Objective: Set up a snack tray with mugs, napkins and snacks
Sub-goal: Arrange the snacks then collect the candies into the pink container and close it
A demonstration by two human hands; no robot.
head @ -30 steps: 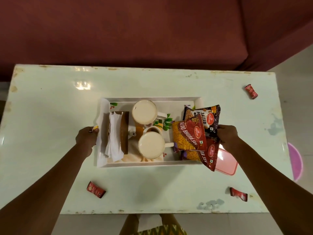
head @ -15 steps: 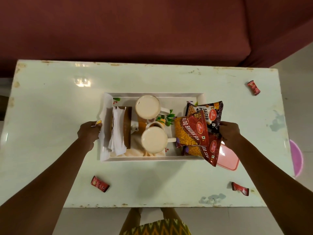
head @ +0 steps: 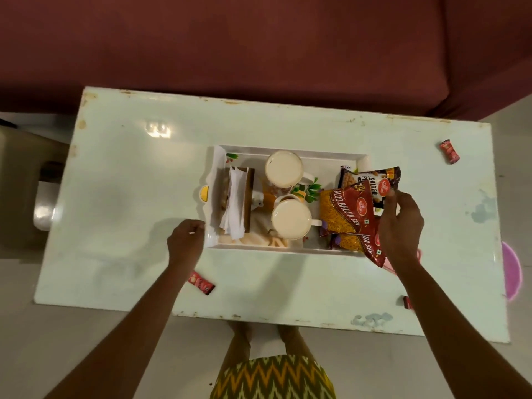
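Tray (head: 218,156) sits mid-frame on the table (head: 121,174), holding two mugs (head: 284,169), a napkin stack (head: 234,208) at its left end and snack packets (head: 347,211) at its right end, grouped so each item stays reachable. Packets overhang the tray's right edge, likely pending adjustment. Left hand (head: 185,243), loosely curled and holding nothing, rests just beside the tray's lower left corner. Right hand (head: 401,223), fingers bent, pinches the packets' right edge; forearm enters from lower right.
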